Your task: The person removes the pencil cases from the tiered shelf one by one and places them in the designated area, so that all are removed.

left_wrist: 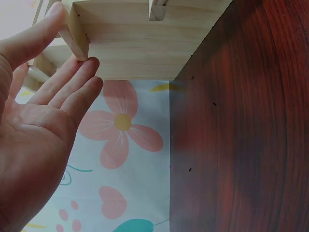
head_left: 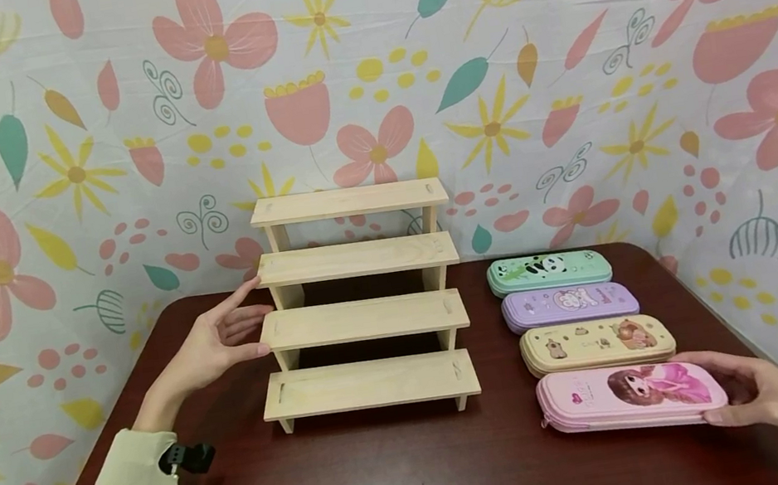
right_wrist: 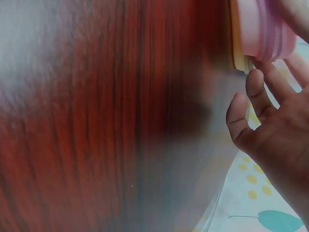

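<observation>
A four-tier wooden step shelf [head_left: 363,319] stands upright at the middle of the table. My left hand [head_left: 211,343] is at its left side, with fairly straight fingers [left_wrist: 79,94] and the thumb touching the plank ends. At the right end of a pink pencil case [head_left: 594,404] with a doll picture, my right hand [head_left: 766,391] grips it, thumb in front and fingers behind. The right wrist view has this pink case [right_wrist: 251,29] at the top right, partly cut off. Two of that hand's fingers are loosely bent below the case.
Behind the pink case lie a cream pencil case [head_left: 586,345], a purple one [head_left: 542,308] and a green panda one [head_left: 508,278], in a row going back. The dark red-brown table [head_left: 364,481] meets a flower-patterned cloth [head_left: 361,54] at the back and sides.
</observation>
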### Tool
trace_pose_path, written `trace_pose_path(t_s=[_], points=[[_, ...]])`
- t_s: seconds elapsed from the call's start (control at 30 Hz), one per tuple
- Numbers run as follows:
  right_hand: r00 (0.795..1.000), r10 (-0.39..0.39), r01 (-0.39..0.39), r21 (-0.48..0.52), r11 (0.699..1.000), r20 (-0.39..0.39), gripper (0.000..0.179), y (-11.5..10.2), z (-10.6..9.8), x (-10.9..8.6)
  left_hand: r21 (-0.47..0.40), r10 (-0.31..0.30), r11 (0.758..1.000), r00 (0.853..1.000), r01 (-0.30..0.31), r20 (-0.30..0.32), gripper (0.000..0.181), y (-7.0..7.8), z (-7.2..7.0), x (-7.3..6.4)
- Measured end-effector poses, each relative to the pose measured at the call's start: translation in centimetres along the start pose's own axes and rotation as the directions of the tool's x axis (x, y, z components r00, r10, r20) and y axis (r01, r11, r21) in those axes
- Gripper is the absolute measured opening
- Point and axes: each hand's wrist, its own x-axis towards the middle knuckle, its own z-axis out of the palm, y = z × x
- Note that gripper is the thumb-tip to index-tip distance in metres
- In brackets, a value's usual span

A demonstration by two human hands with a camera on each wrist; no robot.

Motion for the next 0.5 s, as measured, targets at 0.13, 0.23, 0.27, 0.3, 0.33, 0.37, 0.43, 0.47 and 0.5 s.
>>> trace_pose_path(t_s=[0.13, 0.23, 0.27, 0.3, 0.33, 0.37, 0.43, 0.47, 0.5], points=[[0.999, -0.010, 0.006, -0.087, 0.996, -0.041, 0.066, 0.14, 0.03, 0.11, 0.004, 0.001, 1.000, 1.000, -0.001, -0.001, 0.102, -0.02, -0.01, -0.01], [0.997, -0.035, 0.026, -0.133, 0.991, -0.069, 0.067, 0.01, 0.21, 0.24, 0.009, 0.001, 1.000, 1.000, -0.001, -0.001, 0.102, -0.01, -0.03, -0.02], [0.997, -0.039, 0.029, -0.139, 0.990, -0.074, 0.067, -0.05, 0.25, 0.32, 0.011, 0.000, 1.000, 1.000, 0.000, -0.001, 0.102, 0.00, -0.03, -0.02], [0.996, -0.042, 0.031, -0.143, 0.989, -0.074, 0.068, -0.06, 0.24, 0.39, 0.013, 0.000, 1.000, 1.000, 0.000, -0.001, 0.102, 0.02, -0.03, -0.02], [0.996, -0.043, 0.031, -0.151, 0.988, -0.077, 0.068, -0.05, 0.22, 0.46, 0.013, -0.002, 1.000, 1.000, 0.002, -0.001, 0.102, 0.05, -0.03, -0.03], [0.995, -0.045, 0.032, -0.159, 0.987, -0.083, 0.068, 0.00, 0.22, 0.52, 0.014, -0.003, 1.000, 1.000, 0.003, -0.001, 0.102, 0.07, -0.03, -0.03], [0.996, -0.042, 0.028, -0.164, 0.986, -0.081, 0.069, 0.28, 0.08, 0.59, 0.014, -0.005, 1.000, 1.000, 0.005, 0.001, 0.102, 0.12, -0.03, -0.04], [0.996, -0.040, 0.027, -0.159, 0.987, -0.076, 0.069, 0.45, 0.01, 0.60, 0.013, -0.004, 1.000, 1.000, 0.004, 0.002, 0.102, 0.11, -0.02, -0.05], [0.997, -0.037, 0.026, -0.153, 0.988, -0.070, 0.069, 0.61, -0.04, 0.57, 0.013, -0.004, 1.000, 1.000, 0.004, 0.003, 0.102, 0.12, -0.02, -0.05]])
